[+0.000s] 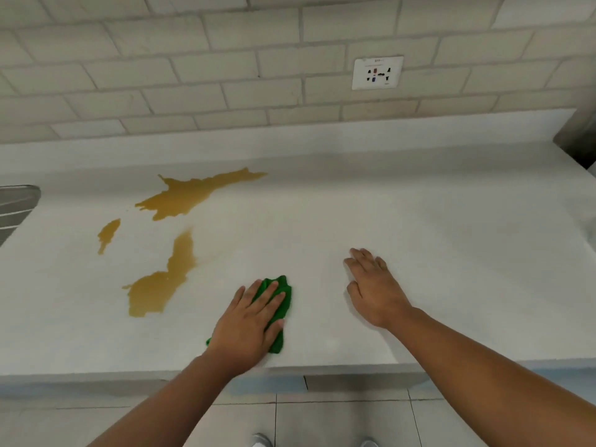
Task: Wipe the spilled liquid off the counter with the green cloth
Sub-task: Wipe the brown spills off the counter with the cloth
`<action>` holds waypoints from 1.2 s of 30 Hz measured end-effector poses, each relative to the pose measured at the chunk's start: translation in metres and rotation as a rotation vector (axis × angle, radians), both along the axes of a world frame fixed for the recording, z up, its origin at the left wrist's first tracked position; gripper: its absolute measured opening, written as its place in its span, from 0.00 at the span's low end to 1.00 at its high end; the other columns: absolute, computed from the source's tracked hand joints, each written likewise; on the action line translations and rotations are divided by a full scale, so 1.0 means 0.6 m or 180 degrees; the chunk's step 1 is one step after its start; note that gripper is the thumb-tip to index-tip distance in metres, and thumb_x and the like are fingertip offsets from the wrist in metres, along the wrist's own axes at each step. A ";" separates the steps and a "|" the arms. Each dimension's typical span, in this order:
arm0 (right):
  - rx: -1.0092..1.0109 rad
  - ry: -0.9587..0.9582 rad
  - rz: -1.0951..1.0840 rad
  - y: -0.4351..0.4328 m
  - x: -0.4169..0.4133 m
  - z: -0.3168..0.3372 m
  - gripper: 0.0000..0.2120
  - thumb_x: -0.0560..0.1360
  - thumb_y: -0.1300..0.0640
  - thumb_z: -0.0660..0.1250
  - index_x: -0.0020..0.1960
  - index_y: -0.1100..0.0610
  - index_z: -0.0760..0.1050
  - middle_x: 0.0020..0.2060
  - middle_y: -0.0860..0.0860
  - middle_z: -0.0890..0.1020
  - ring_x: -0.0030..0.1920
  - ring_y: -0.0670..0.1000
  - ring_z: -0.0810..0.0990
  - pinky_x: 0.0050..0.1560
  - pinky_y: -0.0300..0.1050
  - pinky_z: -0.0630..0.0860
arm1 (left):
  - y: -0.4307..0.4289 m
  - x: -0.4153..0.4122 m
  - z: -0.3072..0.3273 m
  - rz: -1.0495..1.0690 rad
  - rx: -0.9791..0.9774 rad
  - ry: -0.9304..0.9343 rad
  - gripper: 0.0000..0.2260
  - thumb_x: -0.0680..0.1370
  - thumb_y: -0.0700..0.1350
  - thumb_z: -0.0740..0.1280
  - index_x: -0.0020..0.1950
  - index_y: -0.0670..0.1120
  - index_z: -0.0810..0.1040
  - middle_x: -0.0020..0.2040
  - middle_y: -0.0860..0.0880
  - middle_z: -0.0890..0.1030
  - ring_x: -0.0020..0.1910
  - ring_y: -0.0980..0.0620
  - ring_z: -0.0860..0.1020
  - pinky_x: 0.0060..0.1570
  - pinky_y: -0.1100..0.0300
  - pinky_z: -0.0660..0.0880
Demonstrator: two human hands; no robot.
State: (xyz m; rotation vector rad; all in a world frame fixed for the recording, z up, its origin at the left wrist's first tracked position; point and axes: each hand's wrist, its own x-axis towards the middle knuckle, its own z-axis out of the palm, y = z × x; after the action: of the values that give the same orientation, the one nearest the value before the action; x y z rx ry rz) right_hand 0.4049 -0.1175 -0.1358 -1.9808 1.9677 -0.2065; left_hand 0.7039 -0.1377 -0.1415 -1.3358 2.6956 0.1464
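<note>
Pressing green cloth, socket print seemingly unreadable

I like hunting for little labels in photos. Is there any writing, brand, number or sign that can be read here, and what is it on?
Wall socket plate: a short line of small print along its top edge, too small and blurred to read.
Green cloth, counter, wall tiles: no writing visible.
Nothing in this view can be quoted.

Single head view; looks forward and down over counter; close, facing tiled wall.
</note>
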 end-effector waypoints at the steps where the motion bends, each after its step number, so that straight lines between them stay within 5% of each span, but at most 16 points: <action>1: 0.0003 -0.0029 0.0106 -0.002 0.010 0.000 0.34 0.75 0.48 0.40 0.79 0.57 0.55 0.80 0.52 0.51 0.80 0.51 0.44 0.78 0.50 0.39 | -0.016 0.029 0.001 0.0263 -0.0024 -0.0040 0.31 0.81 0.63 0.35 0.80 0.53 0.54 0.80 0.54 0.52 0.80 0.49 0.47 0.76 0.50 0.42; 7: -0.0032 0.0026 0.0479 -0.005 0.046 -0.005 0.42 0.70 0.43 0.32 0.80 0.56 0.54 0.80 0.52 0.50 0.80 0.52 0.44 0.79 0.50 0.39 | -0.117 0.037 0.002 0.1640 -0.0053 -0.0194 0.28 0.82 0.58 0.41 0.81 0.51 0.52 0.81 0.50 0.51 0.79 0.43 0.49 0.76 0.44 0.48; 11: -0.0059 0.0035 0.0664 -0.014 0.075 -0.004 0.35 0.75 0.48 0.38 0.79 0.57 0.56 0.80 0.53 0.52 0.80 0.53 0.46 0.79 0.52 0.41 | -0.065 -0.056 0.003 0.0933 -0.0053 0.0036 0.27 0.83 0.58 0.44 0.80 0.51 0.54 0.81 0.50 0.53 0.79 0.43 0.50 0.77 0.45 0.49; 15: -0.0115 0.0042 0.0836 -0.023 0.105 -0.007 0.41 0.70 0.44 0.32 0.79 0.57 0.57 0.80 0.53 0.53 0.80 0.53 0.47 0.79 0.54 0.42 | 0.034 -0.041 -0.005 0.0475 -0.0103 0.0192 0.25 0.83 0.57 0.51 0.78 0.51 0.62 0.78 0.51 0.61 0.78 0.45 0.57 0.76 0.45 0.55; 26: -0.0020 0.0432 0.0866 -0.040 0.214 -0.022 0.40 0.73 0.38 0.33 0.80 0.54 0.52 0.80 0.54 0.48 0.80 0.55 0.42 0.77 0.61 0.41 | -0.016 0.217 0.005 0.2048 -0.0012 0.0059 0.31 0.79 0.59 0.43 0.78 0.48 0.62 0.79 0.49 0.60 0.77 0.43 0.56 0.76 0.48 0.55; 31: -0.0052 0.0374 0.0780 -0.065 0.299 -0.012 0.35 0.76 0.44 0.35 0.80 0.55 0.53 0.80 0.53 0.49 0.80 0.54 0.44 0.78 0.59 0.41 | -0.046 0.113 0.001 0.1271 -0.0167 0.0145 0.27 0.82 0.55 0.48 0.79 0.46 0.58 0.80 0.46 0.57 0.79 0.42 0.53 0.77 0.47 0.51; 36: -0.0004 0.0322 0.0533 -0.091 0.344 -0.016 0.32 0.77 0.48 0.39 0.80 0.55 0.53 0.81 0.53 0.49 0.80 0.54 0.44 0.78 0.57 0.41 | 0.013 0.210 -0.011 0.0275 -0.0178 0.0196 0.25 0.82 0.56 0.53 0.77 0.48 0.65 0.78 0.50 0.62 0.78 0.45 0.58 0.75 0.48 0.57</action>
State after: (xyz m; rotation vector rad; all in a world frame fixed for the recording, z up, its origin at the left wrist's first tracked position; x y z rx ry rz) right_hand 0.6112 -0.1719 -0.1454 -2.1828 1.8478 -0.0675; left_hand 0.8299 -0.1302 -0.1483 -1.4885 2.7119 0.1233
